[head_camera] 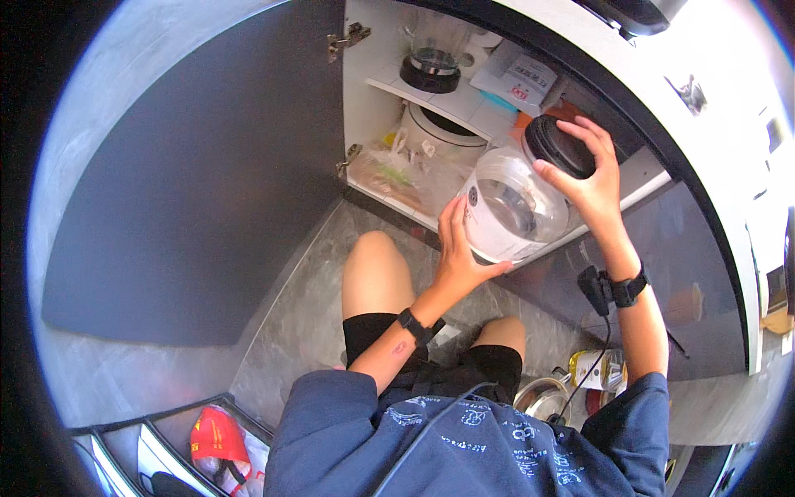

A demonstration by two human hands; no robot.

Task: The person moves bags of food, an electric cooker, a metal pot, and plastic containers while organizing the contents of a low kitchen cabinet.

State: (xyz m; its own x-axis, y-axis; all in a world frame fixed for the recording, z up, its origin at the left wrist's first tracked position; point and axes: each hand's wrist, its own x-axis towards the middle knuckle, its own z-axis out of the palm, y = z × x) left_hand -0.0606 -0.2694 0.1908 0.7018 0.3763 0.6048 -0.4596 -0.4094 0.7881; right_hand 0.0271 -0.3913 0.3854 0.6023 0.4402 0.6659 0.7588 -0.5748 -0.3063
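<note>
A large clear plastic jar [546,211] with a white label is tilted in front of the opened cabinet. My left hand [463,248] cups its lower end. My right hand [590,168] grips the black ribbed lid [549,143] at the jar's upper end; whether the lid is fully seated on the jar cannot be told. Behind the jar, the lower cabinet shelf [397,202] bears a clear plastic bag [397,168] with its contents blurred, and a white round appliance [435,133]. A glass vessel with a black base [430,71] stands on the upper shelf beside a white packet [518,77].
A dark cabinet door [205,174] stands wide at the left. The white countertop edge [702,155] curves along the upper right. On the floor at lower right are a metal pot [540,401] and an oil bottle [590,369]. A rack [168,460] holding a red bag [220,438] is at lower left.
</note>
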